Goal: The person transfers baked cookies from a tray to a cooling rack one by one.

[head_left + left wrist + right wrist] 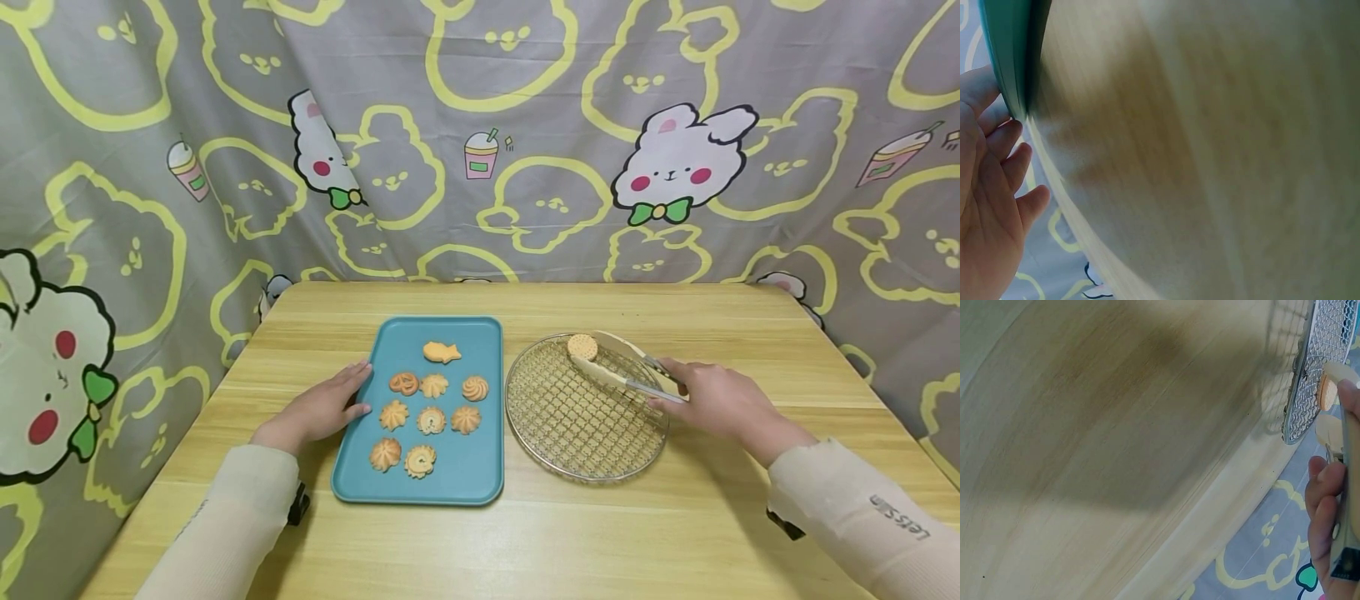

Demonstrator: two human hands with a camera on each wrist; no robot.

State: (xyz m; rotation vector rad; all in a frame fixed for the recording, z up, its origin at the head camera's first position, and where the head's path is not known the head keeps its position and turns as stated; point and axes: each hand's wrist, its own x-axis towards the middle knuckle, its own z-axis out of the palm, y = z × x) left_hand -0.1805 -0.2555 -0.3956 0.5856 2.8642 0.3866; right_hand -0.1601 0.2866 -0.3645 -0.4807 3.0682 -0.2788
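Observation:
My right hand [723, 400] grips a pair of tongs [637, 387] with pale tips. Between those tips is a round biscuit [582, 347], at the far part of a round wire rack [585, 425]. In the right wrist view the biscuit [1327, 392] shows edge-on by the tongs' tips, close to the rack [1310, 381]. My left hand [322, 408] touches the left rim of a blue-green tray [465, 483], fingers against its side. Several biscuits lie on the tray, among them a fish-shaped one [442, 352] and a pretzel-shaped one [404, 383].
The tray and the rack stand side by side on a wooden table [570, 542], a narrow gap between them. A grey patterned curtain [420, 242] hangs behind the table and along both sides.

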